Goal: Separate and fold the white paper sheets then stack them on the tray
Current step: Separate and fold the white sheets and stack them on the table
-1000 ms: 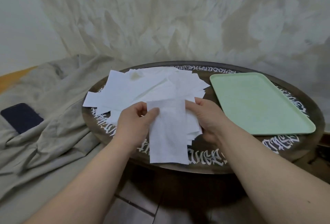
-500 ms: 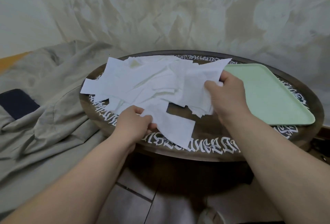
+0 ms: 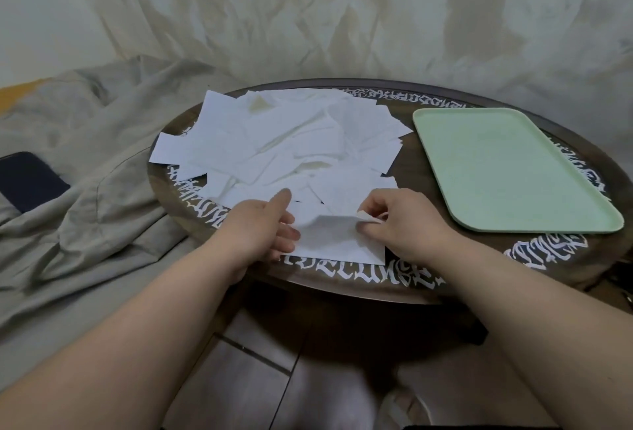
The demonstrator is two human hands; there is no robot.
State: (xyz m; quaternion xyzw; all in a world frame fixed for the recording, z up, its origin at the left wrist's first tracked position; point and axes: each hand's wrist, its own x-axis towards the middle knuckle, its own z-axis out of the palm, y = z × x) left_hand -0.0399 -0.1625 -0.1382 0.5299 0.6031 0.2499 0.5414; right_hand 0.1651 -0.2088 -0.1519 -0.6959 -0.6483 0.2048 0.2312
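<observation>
Round dark table with white lettering, grey cloth and dark phone left, bare green tray right, paper pile mid-table; single sheet at near edge, right hand pinching its lifted corner, left hand loosely curled at its left edge, grip unclear.

paper pile left of tray

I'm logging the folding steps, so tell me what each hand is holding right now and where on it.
The right hand pinches the near white paper sheet at its lifted right corner. The left hand touches the sheet's left edge; whether it grips cannot be told.
</observation>
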